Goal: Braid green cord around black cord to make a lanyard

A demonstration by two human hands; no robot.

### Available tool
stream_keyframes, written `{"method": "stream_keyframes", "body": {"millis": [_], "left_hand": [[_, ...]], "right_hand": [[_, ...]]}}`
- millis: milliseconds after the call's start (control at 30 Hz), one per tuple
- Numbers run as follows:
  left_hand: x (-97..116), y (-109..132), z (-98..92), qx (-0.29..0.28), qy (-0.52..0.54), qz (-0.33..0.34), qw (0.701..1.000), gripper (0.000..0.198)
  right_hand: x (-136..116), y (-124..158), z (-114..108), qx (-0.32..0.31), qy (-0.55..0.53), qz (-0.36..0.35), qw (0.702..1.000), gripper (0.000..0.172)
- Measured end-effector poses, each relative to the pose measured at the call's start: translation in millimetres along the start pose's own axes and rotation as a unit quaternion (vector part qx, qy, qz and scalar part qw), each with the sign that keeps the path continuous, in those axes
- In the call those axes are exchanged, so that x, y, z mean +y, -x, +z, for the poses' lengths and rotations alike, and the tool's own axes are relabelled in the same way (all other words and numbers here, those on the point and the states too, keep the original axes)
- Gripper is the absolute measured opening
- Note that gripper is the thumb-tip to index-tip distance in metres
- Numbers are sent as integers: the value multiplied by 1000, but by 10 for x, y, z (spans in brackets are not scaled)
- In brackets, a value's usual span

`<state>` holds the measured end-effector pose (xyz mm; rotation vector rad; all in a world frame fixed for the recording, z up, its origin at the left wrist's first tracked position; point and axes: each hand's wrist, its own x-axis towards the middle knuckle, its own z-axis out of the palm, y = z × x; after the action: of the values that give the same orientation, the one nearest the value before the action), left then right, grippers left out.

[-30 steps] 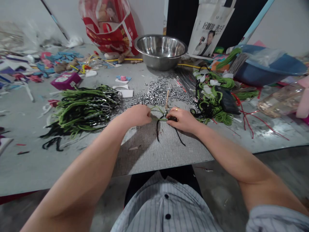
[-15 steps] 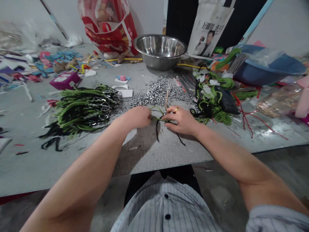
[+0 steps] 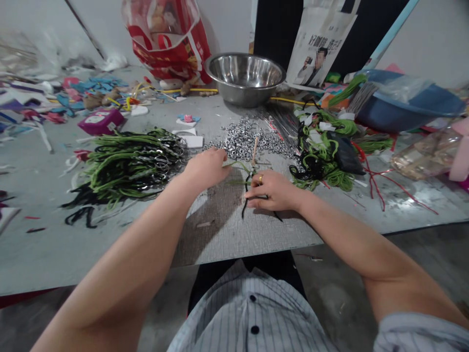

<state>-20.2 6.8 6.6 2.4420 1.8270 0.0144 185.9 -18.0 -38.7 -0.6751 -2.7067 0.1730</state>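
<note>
My left hand [image 3: 205,167] is closed on a green cord [image 3: 238,166] just in front of a heap of small metal rings [image 3: 245,138]. My right hand [image 3: 274,190], with a gold ring on one finger, pinches black and green cords [image 3: 245,208] against the grey table [image 3: 227,234]. The cords run between both hands and around the foot of a thin wooden stick [image 3: 254,150] that stands upright on the table.
A bundle of green and black cords with rings [image 3: 128,164] lies at the left. A steel bowl [image 3: 245,78], a red bag [image 3: 166,39] and a blue basin [image 3: 406,102] stand at the back. Loose green and black cords [image 3: 322,151] pile at the right.
My left hand has moved up and away from the right with the green cord. My right hand has slid down and toward me, pressing the cords on the table.
</note>
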Motion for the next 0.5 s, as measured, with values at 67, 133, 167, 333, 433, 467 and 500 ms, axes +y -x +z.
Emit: {"method": "stream_keyframes", "body": {"millis": [67,133,167,333,433,467,500], "left_hand": [[-7,-13,47,-20,-14,-7,1000,38],[-11,-27,81,-33,-30,-9,999,37],[-11,-34,92,-38,-35,-6,999,35],[-13,-78,103,-47,-33,-17,998,26],[-9,-94,78,-9,29,-16,999,19],[-1,-92,67,4,78,-14,997,15],[14,-85,55,15,146,-19,989,13]], "right_hand": [[1,7,-5,4,-10,0,1000,43],[-2,8,-9,7,-20,2,1000,43],[-2,8,-10,8,-27,3,1000,43],[36,14,-27,32,-81,31,996,44],[69,30,-57,76,-99,70,990,38],[77,35,-69,92,-102,85,987,36],[84,38,-81,107,-105,99,984,34]]}}
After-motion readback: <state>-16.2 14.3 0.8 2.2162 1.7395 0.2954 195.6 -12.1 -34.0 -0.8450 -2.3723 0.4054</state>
